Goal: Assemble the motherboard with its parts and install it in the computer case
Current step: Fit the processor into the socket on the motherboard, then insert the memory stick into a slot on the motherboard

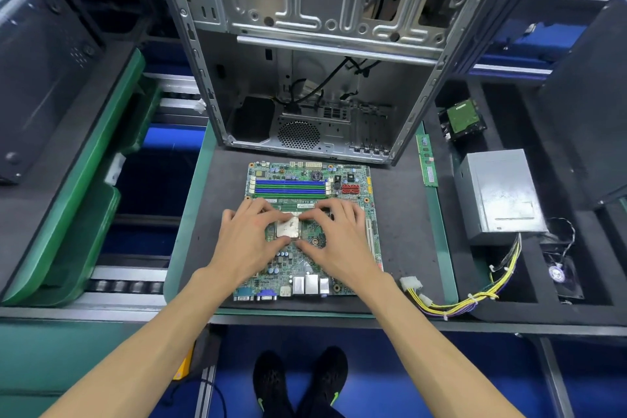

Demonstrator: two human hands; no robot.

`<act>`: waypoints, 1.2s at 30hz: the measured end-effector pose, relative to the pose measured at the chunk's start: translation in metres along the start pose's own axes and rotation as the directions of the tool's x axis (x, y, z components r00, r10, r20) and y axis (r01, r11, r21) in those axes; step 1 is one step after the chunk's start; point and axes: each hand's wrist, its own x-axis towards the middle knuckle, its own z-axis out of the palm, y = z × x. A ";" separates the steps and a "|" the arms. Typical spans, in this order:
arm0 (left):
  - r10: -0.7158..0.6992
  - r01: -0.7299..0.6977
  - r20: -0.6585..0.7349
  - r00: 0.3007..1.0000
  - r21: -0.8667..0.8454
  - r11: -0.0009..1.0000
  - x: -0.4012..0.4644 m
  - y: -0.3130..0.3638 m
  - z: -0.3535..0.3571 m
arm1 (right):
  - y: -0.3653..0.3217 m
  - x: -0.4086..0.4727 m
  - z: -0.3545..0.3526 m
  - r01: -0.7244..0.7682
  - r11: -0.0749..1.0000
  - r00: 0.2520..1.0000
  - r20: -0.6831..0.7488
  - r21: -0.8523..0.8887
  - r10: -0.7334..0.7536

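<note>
Both sets of fingers are curled down around a square silver processor (287, 227) seated in the middle of the motherboard (310, 231): the left hand (249, 241) pinches it from the left, thumb at its near edge and fingertips at its far edge, while the right hand (334, 241) closes on it from the right in the same manner, thumb low and fingertips along the far edge. Whether the fingertips grip the chip itself or the socket frame around it cannot be told. The motherboard lies flat on a dark mat (400, 231) with a green rim, its blue and green memory slots (290, 187) on the far side of the hands and its rear ports (288, 288) at the near edge. Just beyond the board stands the open computer case (305, 44), its metal interior bare but for loose black cables. To the right of the board a memory stick (426, 159) lies along the mat's green edge. Farther right, in a compartmented black tray (529, 309), sit a grey power supply (498, 193) with yellow and black wiring (475, 299) trailing toward the near side, a hard drive (461, 119) at the far end, and a small fan (558, 275) nearer.
</note>
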 end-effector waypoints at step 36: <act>0.072 -0.016 0.198 0.978 -0.273 0.962 0.098 0.151 0.032 | 0.146 0.072 -0.063 -0.757 0.650 0.634 -0.172 0.059 0.754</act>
